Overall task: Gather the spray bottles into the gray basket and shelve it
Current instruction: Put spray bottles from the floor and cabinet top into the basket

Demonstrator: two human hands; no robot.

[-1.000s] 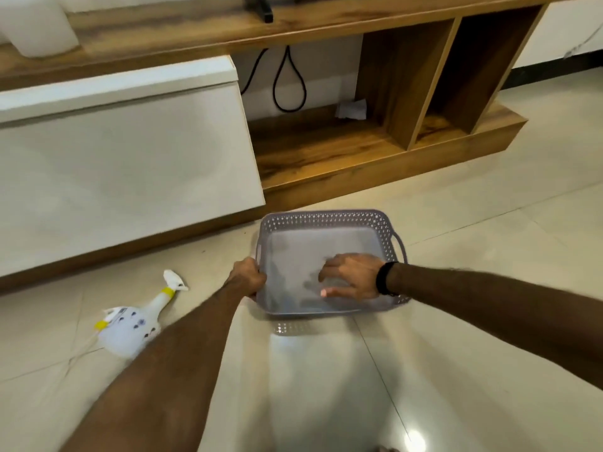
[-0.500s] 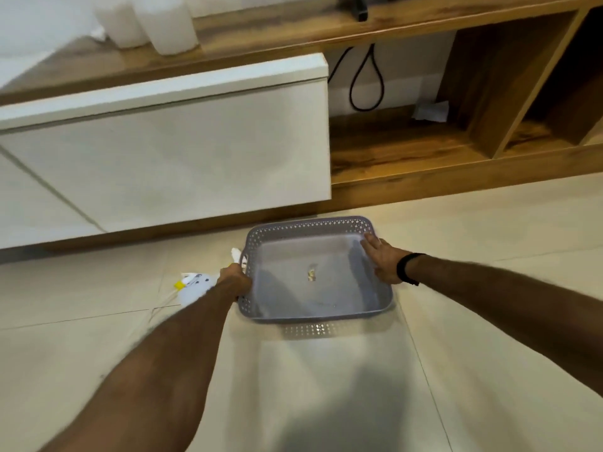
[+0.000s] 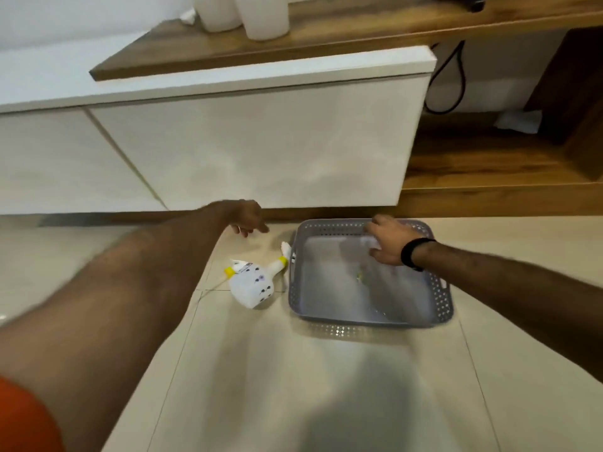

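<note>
On the floor, my left hand (image 3: 247, 217) has let go of the basket (image 3: 439, 296).
It hangs loosely open past the bottle (image 3: 252, 285); my right hand (image 3: 386, 239) rests on the far rim, grip unclear.

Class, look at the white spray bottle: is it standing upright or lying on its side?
Lying on its side. The spray bottle rests lengthwise on the floor tiles, nozzle toward the gray basket.

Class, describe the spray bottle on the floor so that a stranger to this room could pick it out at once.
Start at the long white cabinet and look down to the tiled floor before it, where a gray basket sits. Just left of the basket lies the spray bottle on its side: white with dark spots and yellow collars, unlike the plain white containers upright on the wooden shelf.
</note>
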